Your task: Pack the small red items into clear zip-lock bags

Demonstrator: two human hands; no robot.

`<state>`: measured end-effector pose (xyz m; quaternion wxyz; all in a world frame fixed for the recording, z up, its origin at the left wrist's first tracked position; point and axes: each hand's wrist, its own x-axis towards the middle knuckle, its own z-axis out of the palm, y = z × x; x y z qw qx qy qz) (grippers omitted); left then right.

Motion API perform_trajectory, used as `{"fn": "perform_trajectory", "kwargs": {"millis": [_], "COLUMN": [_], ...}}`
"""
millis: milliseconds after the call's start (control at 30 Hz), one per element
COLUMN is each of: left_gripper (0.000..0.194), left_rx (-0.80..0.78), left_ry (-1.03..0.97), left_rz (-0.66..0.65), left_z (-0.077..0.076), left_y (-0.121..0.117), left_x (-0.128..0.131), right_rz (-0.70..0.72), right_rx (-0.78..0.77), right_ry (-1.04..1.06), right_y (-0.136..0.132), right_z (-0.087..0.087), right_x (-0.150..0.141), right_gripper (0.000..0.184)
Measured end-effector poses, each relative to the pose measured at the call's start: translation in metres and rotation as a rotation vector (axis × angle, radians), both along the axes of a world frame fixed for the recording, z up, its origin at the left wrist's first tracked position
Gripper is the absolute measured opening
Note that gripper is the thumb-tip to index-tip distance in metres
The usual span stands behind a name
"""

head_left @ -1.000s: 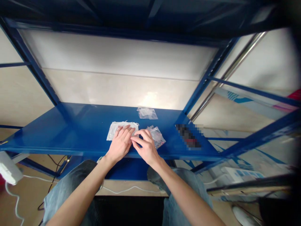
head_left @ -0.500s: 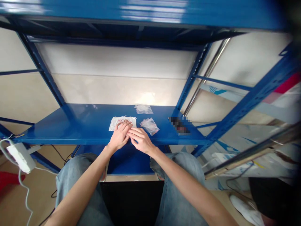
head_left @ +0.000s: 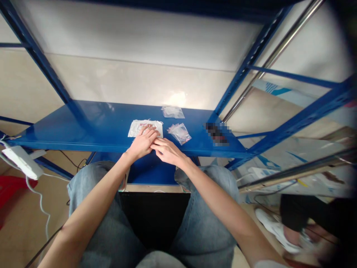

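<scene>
Over the front edge of the blue shelf (head_left: 83, 128), my left hand (head_left: 143, 143) and my right hand (head_left: 168, 151) meet, fingertips touching and partly overlapping. Both have bent fingers pressed close together; whatever lies between them is hidden. Just beyond my left hand is a white cloth-like pouch (head_left: 134, 128), with several small reddish beads or pieces (head_left: 145, 125) on top. My left fingers cover its near right part. Right of the pouch, near my right hand, lie clear plastic bags (head_left: 180, 133) with small pinkish bits in them.
More clear bags (head_left: 173, 112) lie farther back. A blurred-out dark object (head_left: 216, 134) sits at the shelf's right. Blue uprights (head_left: 237, 80) frame the shelf. A white power strip (head_left: 23, 162) hangs at the left. Another person's shoe (head_left: 276, 229) shows at lower right.
My view has tilted down, so the shelf and hands sit higher in the picture. Both hands stay together by the pouch, their pose nearly the same. More of the other person's feet shows.
</scene>
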<state>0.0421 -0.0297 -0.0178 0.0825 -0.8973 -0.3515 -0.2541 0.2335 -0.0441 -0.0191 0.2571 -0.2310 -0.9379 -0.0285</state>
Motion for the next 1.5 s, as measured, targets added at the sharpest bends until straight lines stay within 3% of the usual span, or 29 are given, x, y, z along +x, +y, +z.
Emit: {"fn": "perform_trajectory", "kwargs": {"millis": [233, 433, 600, 733, 900, 1100, 1267, 1367, 1500], "left_gripper": [0.042, 0.034, 0.029, 0.026, 0.027, 0.017, 0.013, 0.011, 0.011], "left_rx": [0.037, -0.039, -0.160, -0.141, -0.052, -0.037, -0.034, 0.042, 0.174], "left_ry": [-0.059, -0.094, -0.172, -0.170, -0.023, -0.031, -0.098, -0.199, -0.417], "left_rz": [0.065, 0.022, 0.003, 0.024, 0.035, 0.059, 0.150, 0.302, 0.521], "left_z": [-0.002, -0.011, -0.013, -0.011, -0.007, -0.009, -0.010, -0.007, -0.001], "left_y": [0.004, 0.004, 0.003, 0.001, -0.007, -0.006, 0.001, 0.007, 0.015], "left_x": [-0.008, -0.001, 0.006, 0.007, 0.009, 0.007, -0.004, -0.020, -0.045], "right_rz": [0.006, 0.000, -0.049, -0.052, -0.051, -0.027, 0.012, -0.011, -0.147], "right_rx": [0.014, -0.036, -0.135, -0.168, -0.092, 0.061, 0.044, 0.018, -0.005], "right_ry": [0.060, 0.027, -0.033, -0.014, -0.022, -0.060, 0.094, 0.224, 0.267], "right_y": [0.002, 0.001, 0.003, 0.003, 0.000, 0.004, 0.003, 0.005, 0.019], "right_z": [-0.004, -0.014, -0.021, -0.021, -0.019, -0.020, -0.016, -0.014, -0.013], "right_x": [-0.004, -0.008, -0.010, -0.011, -0.012, -0.017, -0.017, -0.013, -0.004], "right_gripper": [0.041, 0.030, 0.032, 0.029, 0.021, 0.019, 0.028, 0.037, 0.037]}}
